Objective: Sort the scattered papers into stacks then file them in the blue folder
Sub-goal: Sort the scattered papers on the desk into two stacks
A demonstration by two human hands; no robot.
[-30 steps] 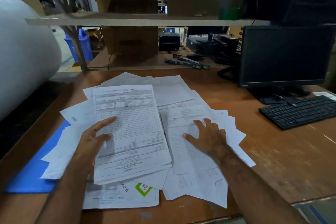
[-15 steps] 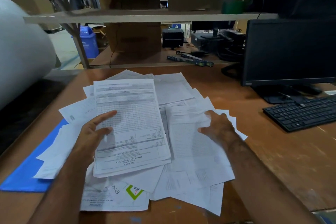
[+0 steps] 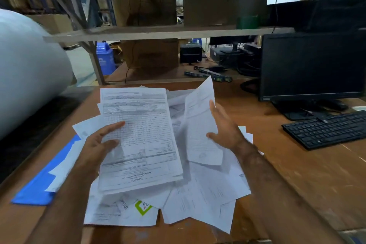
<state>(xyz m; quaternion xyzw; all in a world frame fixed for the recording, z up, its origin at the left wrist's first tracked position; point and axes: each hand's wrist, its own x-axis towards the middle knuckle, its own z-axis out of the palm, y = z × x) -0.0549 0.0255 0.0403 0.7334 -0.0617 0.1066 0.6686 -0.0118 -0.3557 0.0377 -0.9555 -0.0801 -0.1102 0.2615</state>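
Note:
A loose heap of white printed papers [image 3: 202, 196] covers the middle of the wooden desk [image 3: 297, 174]. My left hand [image 3: 99, 144] grips the left edge of a neat stack of forms [image 3: 138, 134], thumb on top, held a little above the heap. My right hand [image 3: 225, 130] holds a single sheet [image 3: 198, 123] lifted off the heap and tilted up on its edge. The blue folder [image 3: 37, 186] lies flat at the desk's left, partly covered by papers.
A dark monitor [image 3: 311, 65] and a black keyboard [image 3: 328, 127] stand at the right. A low wooden shelf [image 3: 158, 32] crosses above the desk's back edge. A large white roll [image 3: 25, 69] bulges in at the left. Small tools [image 3: 208, 74] lie behind.
My right hand has gone from lying flat on the right-hand papers to gripping one sheet and lifting it upright. The left hand has kept its hold on the stack.

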